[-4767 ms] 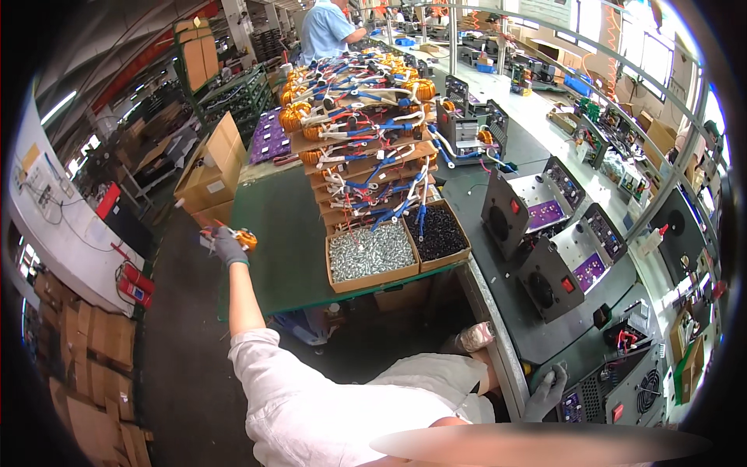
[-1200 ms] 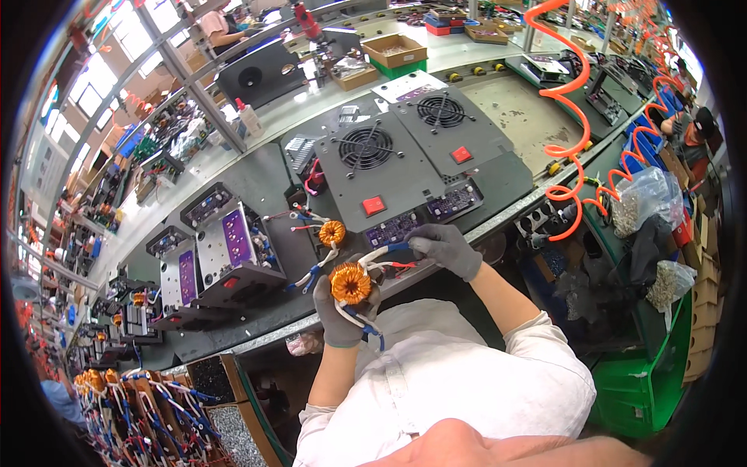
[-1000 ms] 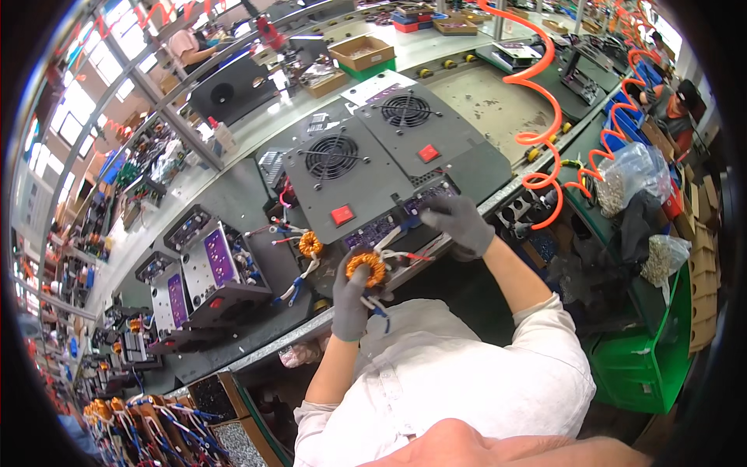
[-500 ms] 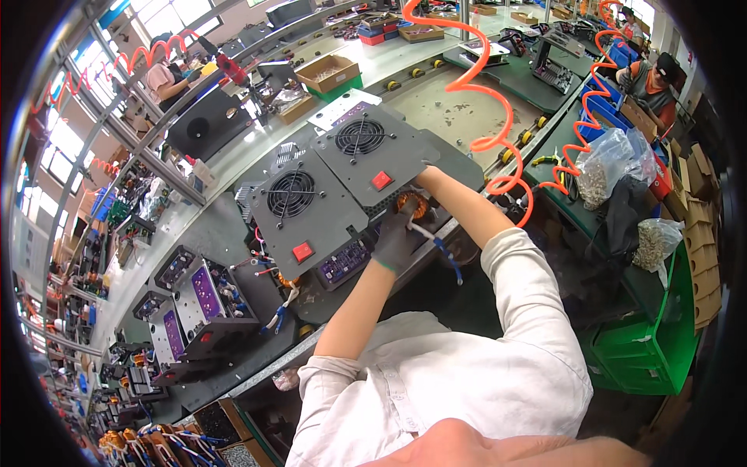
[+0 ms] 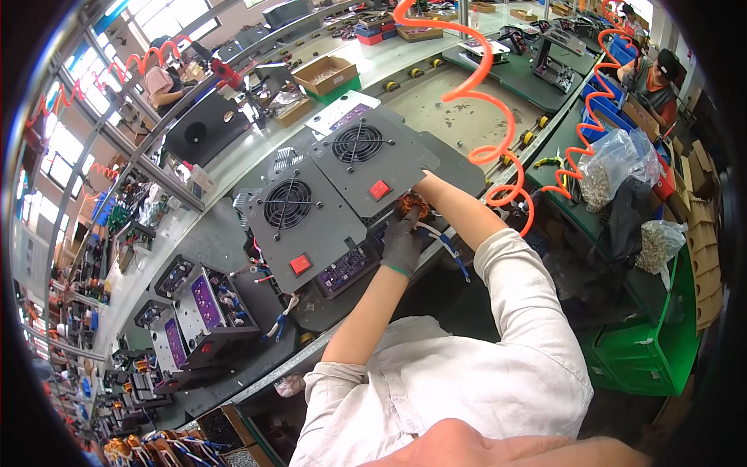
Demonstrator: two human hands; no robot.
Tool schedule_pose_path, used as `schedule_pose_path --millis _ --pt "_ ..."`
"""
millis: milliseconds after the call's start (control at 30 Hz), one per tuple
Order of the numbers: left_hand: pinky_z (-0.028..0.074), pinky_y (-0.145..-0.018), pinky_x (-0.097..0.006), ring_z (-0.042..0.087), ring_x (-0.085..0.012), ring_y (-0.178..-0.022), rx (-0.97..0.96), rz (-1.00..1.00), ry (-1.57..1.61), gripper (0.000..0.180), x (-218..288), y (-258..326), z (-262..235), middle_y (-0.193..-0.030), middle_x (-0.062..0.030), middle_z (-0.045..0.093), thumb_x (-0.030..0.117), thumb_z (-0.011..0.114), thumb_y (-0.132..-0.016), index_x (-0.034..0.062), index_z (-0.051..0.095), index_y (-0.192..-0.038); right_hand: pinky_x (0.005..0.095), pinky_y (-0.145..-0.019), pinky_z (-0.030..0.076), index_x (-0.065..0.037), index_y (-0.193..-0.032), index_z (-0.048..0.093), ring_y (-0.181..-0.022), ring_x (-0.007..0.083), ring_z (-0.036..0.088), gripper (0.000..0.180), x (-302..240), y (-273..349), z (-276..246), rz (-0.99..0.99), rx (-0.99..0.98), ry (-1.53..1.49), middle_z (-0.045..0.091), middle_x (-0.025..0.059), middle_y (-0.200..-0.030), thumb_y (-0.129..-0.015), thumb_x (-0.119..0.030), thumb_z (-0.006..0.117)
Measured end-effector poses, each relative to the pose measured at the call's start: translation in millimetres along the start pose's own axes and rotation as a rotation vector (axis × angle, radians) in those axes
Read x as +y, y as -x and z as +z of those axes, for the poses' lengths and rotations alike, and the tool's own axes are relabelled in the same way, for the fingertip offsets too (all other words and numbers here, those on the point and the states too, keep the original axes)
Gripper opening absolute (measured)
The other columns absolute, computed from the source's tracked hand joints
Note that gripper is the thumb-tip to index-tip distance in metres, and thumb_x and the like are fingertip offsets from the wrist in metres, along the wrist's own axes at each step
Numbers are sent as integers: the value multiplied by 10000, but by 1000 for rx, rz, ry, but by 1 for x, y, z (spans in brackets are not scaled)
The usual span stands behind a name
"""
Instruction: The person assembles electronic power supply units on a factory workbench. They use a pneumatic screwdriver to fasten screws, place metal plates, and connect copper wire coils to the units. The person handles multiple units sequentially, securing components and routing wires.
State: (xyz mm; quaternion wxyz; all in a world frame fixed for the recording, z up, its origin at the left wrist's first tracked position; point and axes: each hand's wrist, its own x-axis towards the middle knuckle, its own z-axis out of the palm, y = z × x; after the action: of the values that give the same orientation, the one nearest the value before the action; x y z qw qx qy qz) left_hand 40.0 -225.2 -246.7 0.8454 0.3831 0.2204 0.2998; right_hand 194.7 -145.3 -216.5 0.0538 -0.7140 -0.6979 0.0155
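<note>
My left hand [image 5: 401, 243], in a dark grey glove, grips a copper-wound ring coil [image 5: 412, 205] at the open front of the right-hand metal case. White and blue leads [image 5: 447, 249] hang from the coil past the case's edge. My right hand reaches behind the case's grey fan panel [image 5: 381, 165]; the wrist [image 5: 429, 184] shows, but the panel hides the fingers. This panel carries a round black fan grille [image 5: 357, 143] and a red switch [image 5: 380, 190]. Beside it on the left stands a matching panel [image 5: 327, 233], with a purple circuit board [image 5: 342, 268] below it.
More opened cases [image 5: 194, 319] with purple boards stand at the left on the curved bench. Orange coiled hoses [image 5: 506, 117] hang ahead. A green crate [image 5: 638, 358] and bags of small parts [image 5: 618, 171] are at the right. Two co-workers sit farther off.
My left hand has pushed the coil farther up and in toward the case, beneath the panel's edge. The leads have swung slightly right. My right hand stays behind the panel.
</note>
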Motion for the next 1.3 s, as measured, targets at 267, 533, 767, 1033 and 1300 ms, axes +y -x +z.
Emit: schedule_pose_path --millis 267,533,767,1033,1300 --pt "546 -866 -399 601 -237 -1069 80 -6 158 340 -3 8 -1 -1189 -119 579 92 522 -985 9 474 -1311 360 -780 527 -83 -1080 706 -927 245 683 265 2 8 2 16 3 -17 718 96 -950 -864 -221 638" --pt "556 -859 -425 604 -244 -1065 33 -3 160 350 3 10 -1 -1196 -108 580 61 531 -972 56 488 -1319 360 -782 526 -88 -1080 707 -935 244 681 264 -1 1 3 13 6 -30 717 92 -959 -864 -223 638" --pt "562 -823 -426 594 -238 -1071 66 -29 183 346 6 12 1 -1196 -93 583 46 531 -967 65 499 -1311 360 -784 526 -93 -1081 709 -942 242 679 264 -2 -4 1 14 2 -32 716 88 -967 -864 -226 637" --pt "532 -874 -401 572 -219 -1093 70 -42 165 386 11 15 2 -1235 -95 562 46 536 -964 72 477 -1344 361 -785 525 -99 -1081 710 -950 241 677 263 -5 -5 3 15 2 -40 715 84 -975 -864 -228 637" --pt "525 -892 -412 571 -228 -1090 70 -27 172 373 11 16 4 -1223 -96 568 43 522 -968 80 481 -1338 361 -787 524 -104 -1082 711 -958 240 674 263 -4 -3 2 19 1 -34 715 80 -984 -864 -231 636"
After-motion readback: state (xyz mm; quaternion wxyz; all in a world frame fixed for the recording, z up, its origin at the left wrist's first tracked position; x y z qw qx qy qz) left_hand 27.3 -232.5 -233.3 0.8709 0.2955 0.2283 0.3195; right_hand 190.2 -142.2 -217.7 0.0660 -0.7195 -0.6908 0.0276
